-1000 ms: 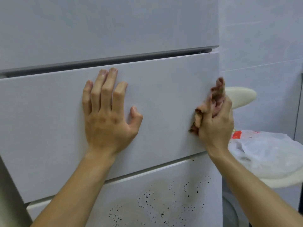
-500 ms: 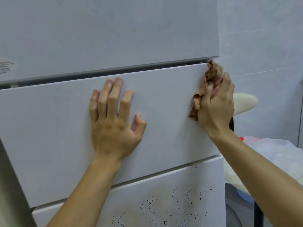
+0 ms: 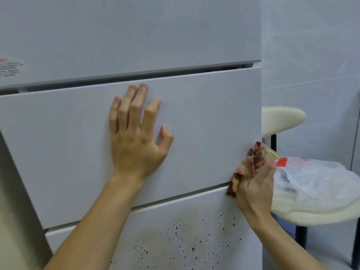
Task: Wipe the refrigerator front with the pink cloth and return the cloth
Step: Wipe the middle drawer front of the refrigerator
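The white refrigerator front (image 3: 204, 117) fills most of the head view, with a middle drawer panel between an upper door and a lower drawer. My left hand (image 3: 136, 137) lies flat with spread fingers on the middle panel. My right hand (image 3: 255, 184) grips the crumpled pink cloth (image 3: 247, 168) and holds it against the panel's lower right corner, at the gap above the lower drawer. Black specks and a brownish smear (image 3: 187, 238) cover the lower drawer front.
To the right of the refrigerator stand cream-cushioned stools (image 3: 282, 119), the nearer one (image 3: 315, 213) carrying a white plastic bag (image 3: 311, 178) with a red mark. A tiled wall (image 3: 311, 45) is behind them. A sticker (image 3: 9, 67) sits on the upper door at left.
My right hand swept the cloth up to the panel's top right corner, then down along the right edge to its bottom corner. My left hand stayed pressed flat on the panel.
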